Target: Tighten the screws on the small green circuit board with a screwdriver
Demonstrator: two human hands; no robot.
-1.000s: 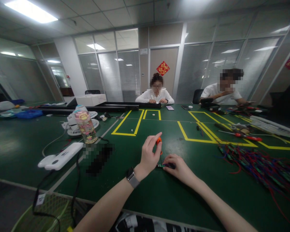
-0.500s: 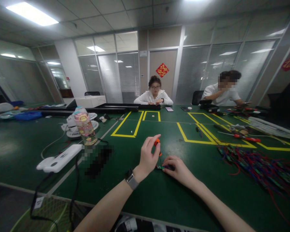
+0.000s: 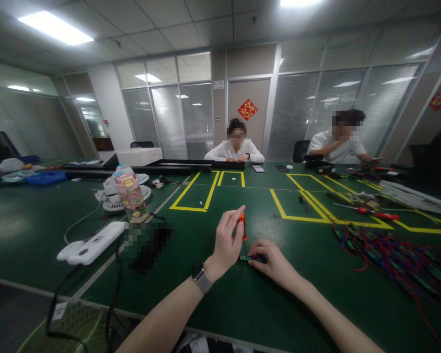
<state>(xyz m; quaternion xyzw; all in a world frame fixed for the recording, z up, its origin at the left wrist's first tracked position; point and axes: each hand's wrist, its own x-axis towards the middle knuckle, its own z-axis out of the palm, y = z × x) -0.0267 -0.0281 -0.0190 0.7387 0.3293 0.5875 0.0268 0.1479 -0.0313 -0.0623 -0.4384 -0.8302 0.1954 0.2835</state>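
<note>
My left hand (image 3: pixel 228 239) is closed around the orange handle of a screwdriver (image 3: pixel 243 230), which stands nearly upright with its thin shaft pointing down. The tip meets a small green circuit board (image 3: pixel 244 258) on the green table, close to the fingers of my right hand (image 3: pixel 270 259). That hand is closed on the board's right end, where dark wires show under the fingers. My left palm hides part of the handle, and the exact spot under the tip is too small to make out.
A heap of wired circuit boards (image 3: pixel 393 260) lies at the right, near a red-handled screwdriver (image 3: pixel 378 213). On the left are a drink bottle (image 3: pixel 132 198), a white device (image 3: pixel 91 242) and a small fan (image 3: pixel 112 201). Two people sit across the green table (image 3: pixel 191 294).
The orange handle shows more plainly beside my left palm and looks slightly turned. The whole view has shifted down a little; my right hand stays on the board.
</note>
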